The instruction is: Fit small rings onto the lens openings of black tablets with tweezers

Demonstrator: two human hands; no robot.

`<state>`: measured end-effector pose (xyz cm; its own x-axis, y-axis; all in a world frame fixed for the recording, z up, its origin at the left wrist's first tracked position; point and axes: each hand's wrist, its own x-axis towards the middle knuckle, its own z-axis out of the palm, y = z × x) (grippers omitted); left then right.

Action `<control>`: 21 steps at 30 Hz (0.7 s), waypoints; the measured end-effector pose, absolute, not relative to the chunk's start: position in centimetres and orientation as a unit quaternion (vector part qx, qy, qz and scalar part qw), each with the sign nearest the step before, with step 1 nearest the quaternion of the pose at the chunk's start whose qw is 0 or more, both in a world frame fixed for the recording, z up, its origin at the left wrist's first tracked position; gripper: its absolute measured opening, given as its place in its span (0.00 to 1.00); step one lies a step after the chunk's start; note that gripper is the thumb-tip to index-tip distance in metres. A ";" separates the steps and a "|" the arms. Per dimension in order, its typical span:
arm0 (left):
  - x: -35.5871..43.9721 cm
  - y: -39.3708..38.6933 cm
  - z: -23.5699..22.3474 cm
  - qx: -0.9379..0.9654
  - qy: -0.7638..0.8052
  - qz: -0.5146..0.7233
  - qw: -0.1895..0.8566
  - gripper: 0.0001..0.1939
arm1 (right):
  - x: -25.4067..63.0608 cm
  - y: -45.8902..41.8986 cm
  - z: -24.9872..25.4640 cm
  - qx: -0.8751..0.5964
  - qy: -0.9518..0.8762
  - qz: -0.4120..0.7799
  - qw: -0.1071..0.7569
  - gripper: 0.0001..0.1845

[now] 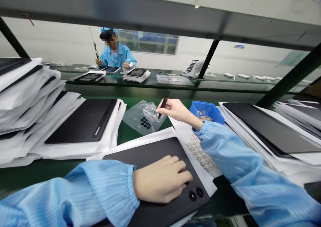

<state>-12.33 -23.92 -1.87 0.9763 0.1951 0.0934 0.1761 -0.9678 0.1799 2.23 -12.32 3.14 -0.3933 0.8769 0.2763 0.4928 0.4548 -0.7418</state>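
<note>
My right hand (175, 110) is closed around a slim black pen-shaped tool (164, 103), its narrow tip pointing down. Below the tip lies a clear plastic bag (134, 116) with several small black round pieces (145, 122). My left hand (163, 180) rests palm down on a black tablet back panel (147, 150), fingers bent and slightly apart; its fingertips are partly hidden. Two dark round lens pieces (196, 193) sit at the panel's near right corner. Under the panel is white paper (140, 139).
Left, wrapped panels (32, 110) form a tall stack beside a black panel (82, 120). A blue bin (208, 111) holds small gold rings; more rings (200, 153) lie on paper. More panels (271, 130) lie right. A shelf (160, 9) spans overhead. A co-worker (117, 53) sits opposite.
</note>
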 end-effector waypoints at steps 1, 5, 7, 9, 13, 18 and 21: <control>-12.3 -23.9 -1.8 0.990 0.098 0.050 0.085 0.06 | 2.1 -12.1 2.9 -0.437 -0.777 0.297 0.342 0.07; -12.3 -24.1 -1.6 0.991 0.102 0.036 0.073 0.06 | -1.0 -9.3 2.0 -0.427 -0.776 0.309 0.345 0.03; -12.3 -24.2 -1.7 0.992 0.099 0.042 0.062 0.07 | -3.1 -7.6 1.2 -0.421 -0.793 0.300 0.324 0.03; -12.3 -24.1 -1.9 0.993 0.096 0.051 0.051 0.09 | -4.7 -6.4 0.1 -0.421 -0.810 0.283 0.293 0.06; -12.3 -24.0 -2.4 0.993 0.095 0.060 0.035 0.10 | -5.5 -5.1 -2.1 -0.425 -0.836 0.248 0.242 0.08; -12.3 -24.1 -2.6 0.992 0.092 0.071 0.043 0.10 | -5.0 -5.4 -0.5 -0.436 -0.834 0.215 0.261 0.06; -12.4 -23.7 -2.2 0.991 0.108 0.067 0.048 0.08 | -3.5 -7.0 2.2 -0.454 -0.816 0.194 0.301 0.09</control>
